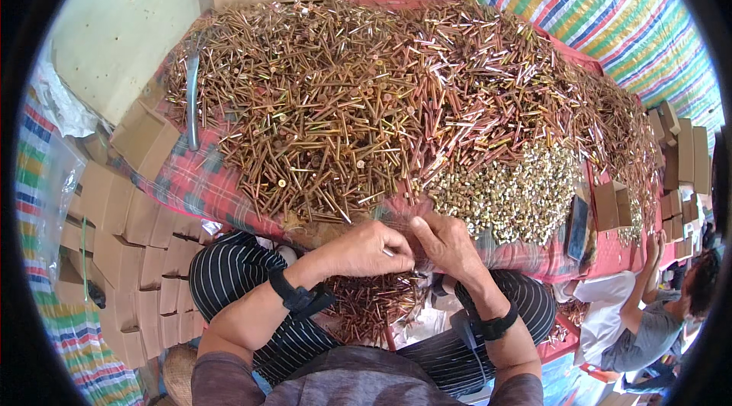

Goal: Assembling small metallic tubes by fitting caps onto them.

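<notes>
Head view: I'm holding my left hand (364,249) and right hand (451,244) nearly together at lower centre, along the near edge of the plaid-covered counter (526,256). Both are curling, fingers bent; I'm not able to tell what they are grasping. Copper-coloured metal pins (328,116) are heaping across the upper middle, small pale metal pieces (511,191) lying right of centre. Bare cloth is showing along the left edge and lower right edge, with a dark block (579,227) sitting there.
</notes>
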{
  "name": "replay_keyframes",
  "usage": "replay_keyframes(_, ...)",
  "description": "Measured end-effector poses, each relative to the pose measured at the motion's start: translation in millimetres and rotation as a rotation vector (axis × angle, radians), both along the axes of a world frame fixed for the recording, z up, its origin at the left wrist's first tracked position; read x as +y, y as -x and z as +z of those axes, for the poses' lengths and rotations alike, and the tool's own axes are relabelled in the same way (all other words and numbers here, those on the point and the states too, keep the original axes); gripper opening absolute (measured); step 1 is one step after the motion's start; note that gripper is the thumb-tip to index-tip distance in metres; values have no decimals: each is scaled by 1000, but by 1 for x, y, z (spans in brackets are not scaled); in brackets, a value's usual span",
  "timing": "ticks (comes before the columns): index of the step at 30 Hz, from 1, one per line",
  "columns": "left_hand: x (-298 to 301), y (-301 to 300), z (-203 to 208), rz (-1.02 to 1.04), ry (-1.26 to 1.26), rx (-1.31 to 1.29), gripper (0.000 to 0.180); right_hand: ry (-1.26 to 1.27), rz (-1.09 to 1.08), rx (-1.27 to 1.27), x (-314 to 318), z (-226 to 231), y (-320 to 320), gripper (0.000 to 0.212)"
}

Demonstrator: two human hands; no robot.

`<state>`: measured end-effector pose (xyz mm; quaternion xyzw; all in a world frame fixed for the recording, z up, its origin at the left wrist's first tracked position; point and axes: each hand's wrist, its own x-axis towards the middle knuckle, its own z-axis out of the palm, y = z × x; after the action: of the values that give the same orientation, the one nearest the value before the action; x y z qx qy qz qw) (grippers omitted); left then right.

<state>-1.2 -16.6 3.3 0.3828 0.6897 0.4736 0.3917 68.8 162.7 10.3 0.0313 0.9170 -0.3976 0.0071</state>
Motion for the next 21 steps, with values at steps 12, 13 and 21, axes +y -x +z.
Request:
replay_keyframes(12, 17, 18, -24, 445, 325, 1304, 6, -498, -148, 294, -12, -52, 37, 14)
replay_keyframes(13, 16, 19, -23, 441, 309, 1256, 6, -505, -160, 275, -12, -51, 35, 13)
replay_keyframes(21, 15, 19, -20, 453, 382, 1114, 8, -639, -92, 286, -4, -39, 17, 14)
